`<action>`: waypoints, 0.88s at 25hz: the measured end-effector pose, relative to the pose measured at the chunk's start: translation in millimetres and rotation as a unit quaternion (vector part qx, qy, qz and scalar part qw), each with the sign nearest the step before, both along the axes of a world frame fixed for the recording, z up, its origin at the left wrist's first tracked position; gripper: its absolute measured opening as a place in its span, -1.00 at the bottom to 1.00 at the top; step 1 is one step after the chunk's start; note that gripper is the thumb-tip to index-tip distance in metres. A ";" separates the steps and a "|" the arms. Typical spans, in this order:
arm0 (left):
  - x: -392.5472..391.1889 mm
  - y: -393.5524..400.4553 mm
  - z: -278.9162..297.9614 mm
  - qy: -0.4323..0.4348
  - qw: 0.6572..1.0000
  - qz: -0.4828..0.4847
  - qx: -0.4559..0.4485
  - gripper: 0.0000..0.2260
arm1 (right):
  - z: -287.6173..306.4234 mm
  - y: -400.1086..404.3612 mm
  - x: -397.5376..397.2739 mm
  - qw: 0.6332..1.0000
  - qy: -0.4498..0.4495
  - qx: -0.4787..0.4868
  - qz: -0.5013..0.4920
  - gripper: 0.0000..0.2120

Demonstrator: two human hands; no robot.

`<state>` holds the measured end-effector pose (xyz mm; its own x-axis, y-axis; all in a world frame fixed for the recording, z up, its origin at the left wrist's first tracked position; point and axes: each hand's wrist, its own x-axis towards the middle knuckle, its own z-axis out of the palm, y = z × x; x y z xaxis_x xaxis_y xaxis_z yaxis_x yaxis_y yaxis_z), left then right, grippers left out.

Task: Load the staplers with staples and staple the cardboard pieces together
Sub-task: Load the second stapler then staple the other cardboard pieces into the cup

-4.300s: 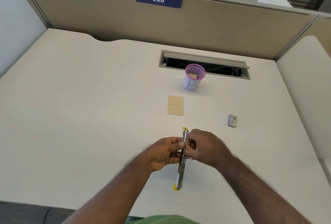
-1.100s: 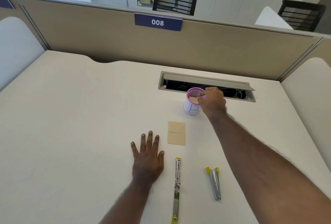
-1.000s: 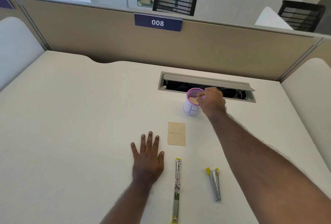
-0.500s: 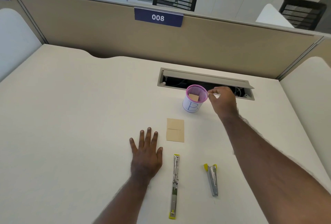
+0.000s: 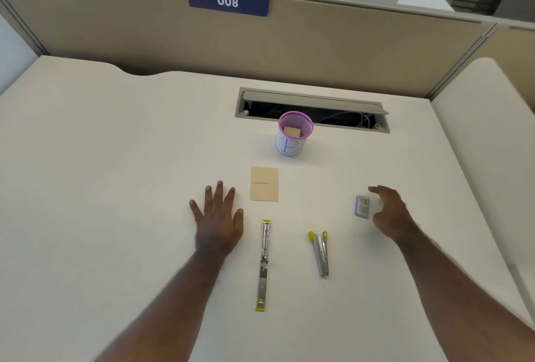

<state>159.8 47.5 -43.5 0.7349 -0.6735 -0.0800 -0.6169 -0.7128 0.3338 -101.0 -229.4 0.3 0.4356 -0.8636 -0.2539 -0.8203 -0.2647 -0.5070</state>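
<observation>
The right hand (image 5: 388, 211) has left the pink mesh cup (image 5: 294, 133) it was reaching into a second ago and now hangs at the right of centre in the frame, just beside the small staple box (image 5: 362, 206), fingers loosely spread and curved with nothing held; whether a fingertip touches the box cannot be told. The left hand (image 5: 217, 216) has stayed where it was, lying flat on the tabletop (image 5: 101, 173) left of centre with fingers straight and splayed, gripping nothing. The cup stands as before in the upper middle, in front of the open cable slot (image 5: 312, 108), a letter B drawn on its white side and a tan cardboard piece (image 5: 291, 131) showing inside it. Below the cup, the two cardboard pieces (image 5: 264, 184) lie flat, edge to edge, just right of the left hand's fingertips, unmoved. The opened stapler (image 5: 264, 264), unfolded into one long strip with yellow ends, lies lengthwise in the lower middle, just right of the left hand and apart from it. The closed stapler (image 5: 320, 253), grey with a yellow head, lies right of it, slightly tilted, below and left of the staple box. The view has dipped, so the blue 008 sign (image 5: 227, 1) on the partition now sits near the top edge.
</observation>
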 end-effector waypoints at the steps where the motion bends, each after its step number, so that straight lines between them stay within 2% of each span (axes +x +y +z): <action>1: -2.5 0.0 2.5 -0.001 1.000 0.001 -0.009 -0.51 | -1.7 3.6 -3.6 1.000 -0.014 0.015 0.006 -0.32; 5: -14.8 -1.2 15.0 0.007 0.999 0.005 -0.042 -0.53 | -12.5 10.3 -15.3 0.998 -0.001 0.010 0.065 -0.35; 10: -34.2 -12.3 38.0 0.014 0.996 -0.006 -0.092 -0.56 | -19.7 10.1 -14.9 0.996 0.043 -0.030 0.075 -0.49; 14: -54.2 -30.7 56.8 0.018 0.990 -0.060 -0.125 -0.49 | -16.0 16.7 -13.2 0.999 0.009 -0.022 0.040 -0.56; 16: -68.7 -45.3 67.9 0.094 0.974 -0.099 -0.183 -0.47 | -6.8 23.8 -9.1 0.996 -0.044 -0.048 0.053 -0.53; 18: -80.4 -61.8 82.4 0.272 0.928 -0.091 -0.238 -0.50 | 14.9 36.0 -0.1 0.991 -0.098 -0.049 0.083 -0.46; 19: -85.3 -70.0 91.1 0.378 0.890 -0.073 -0.246 -0.53 | 28.6 44.0 4.3 0.987 -0.118 -0.044 0.104 -0.42; 22: -96.8 -87.1 109.7 0.625 0.736 -0.040 -0.258 -0.61 | 68.0 69.6 10.2 0.972 -0.158 -0.039 0.169 -0.34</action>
